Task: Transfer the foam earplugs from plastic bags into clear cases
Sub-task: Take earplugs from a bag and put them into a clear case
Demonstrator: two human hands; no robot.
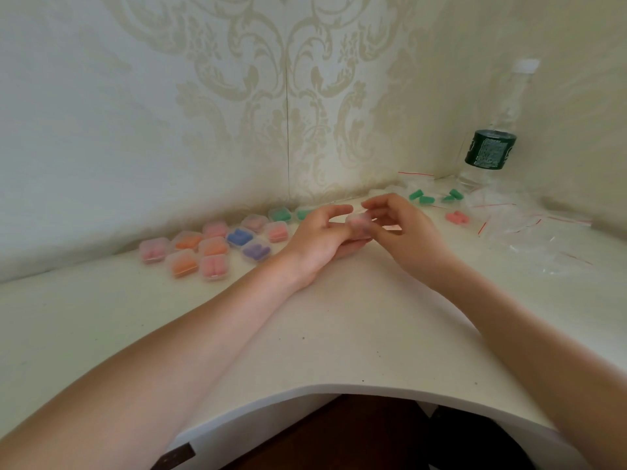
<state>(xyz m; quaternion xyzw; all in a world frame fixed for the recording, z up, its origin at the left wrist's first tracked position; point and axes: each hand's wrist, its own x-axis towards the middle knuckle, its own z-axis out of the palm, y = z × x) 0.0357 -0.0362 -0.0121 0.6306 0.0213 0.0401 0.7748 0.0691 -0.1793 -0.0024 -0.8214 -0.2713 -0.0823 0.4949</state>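
Both hands meet over the middle of the white table [339, 334], holding one small clear case [359, 224] between them. My left hand [319, 239] cups it from below and my right hand [400, 228] pinches it from the right. What the case holds is blurred. To the left lie several filled clear cases [210, 249] with pink, orange, blue, purple and green earplugs. Loose green earplugs [422, 197] and pink earplugs [458, 217] lie at the back right beside plastic bags [529, 232] with red zip strips.
A clear water bottle [492, 144] with a dark green label stands in the back right corner. Patterned wallpaper walls close off the far and right sides. The table's curved front edge [339, 390] is near my body.
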